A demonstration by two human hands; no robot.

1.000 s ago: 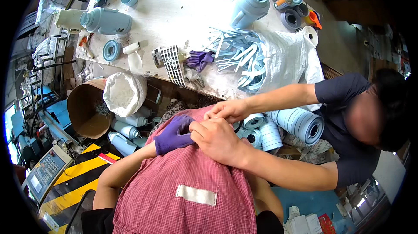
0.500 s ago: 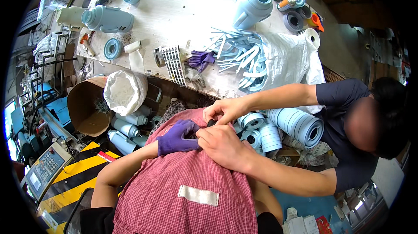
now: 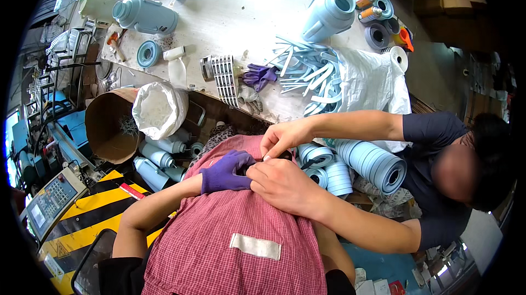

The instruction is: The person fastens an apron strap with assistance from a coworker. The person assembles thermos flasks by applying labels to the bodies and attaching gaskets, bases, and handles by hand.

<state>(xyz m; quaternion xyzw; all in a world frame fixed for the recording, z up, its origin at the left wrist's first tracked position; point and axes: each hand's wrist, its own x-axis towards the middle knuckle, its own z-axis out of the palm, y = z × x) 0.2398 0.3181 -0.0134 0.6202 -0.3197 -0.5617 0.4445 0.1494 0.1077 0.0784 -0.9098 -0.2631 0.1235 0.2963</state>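
Looks like the fiddly bit is on: something small is being worked at the top edge of the red checked smock, right at the wearer's chest. The left hand (in a purple glove) is curled shut on a fold of that cloth, forearm coming up from the lower left, wrist bent inward. The right hand is hidden, so I can't tell its state. A co-worker's upper hand pinches at the same spot, their lower hand pressing beside it. I'd guess what's next needs steady fingertips and taut cloth.
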